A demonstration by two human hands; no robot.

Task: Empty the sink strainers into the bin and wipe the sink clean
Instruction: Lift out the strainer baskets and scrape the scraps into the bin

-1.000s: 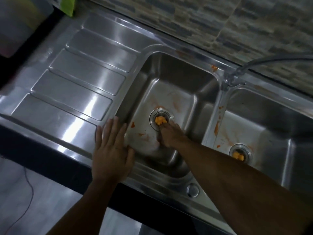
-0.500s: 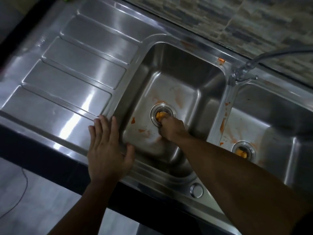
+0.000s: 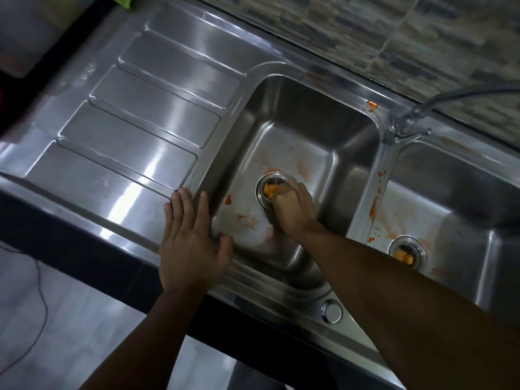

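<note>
Strainer (image 3: 272,189) of the left basin, seated in its drain at the middle of the basin floor and holding orange food scraps (image 3: 270,190). The right hand (image 3: 292,211) reaches down into the basin with its fingertips curled at the near rim of the strainer; whether they have closed on the rim or merely touch it cannot be told, since the knuckles hide the contact. The left hand (image 3: 191,243) lies flat and released, fingers spread, on the front ledge of the sink (image 3: 157,153) just beside the basin's corner, bracing the body. To lift well, the fingers should hook under the rim on opposite sides and draw the strainer straight up, level, so the loose scraps do not tip back onto the steel; a cupped palm beneath would likely catch drips on the way to the bin, which is not in view. Orange smears (image 3: 228,199) mark the basin floor around the drain and the divider toward the right basin, where a second strainer (image 3: 407,254) with similar scraps sits untouched. A tap (image 3: 408,122) stands behind the divider, and no cloth for wiping is visible.
</note>
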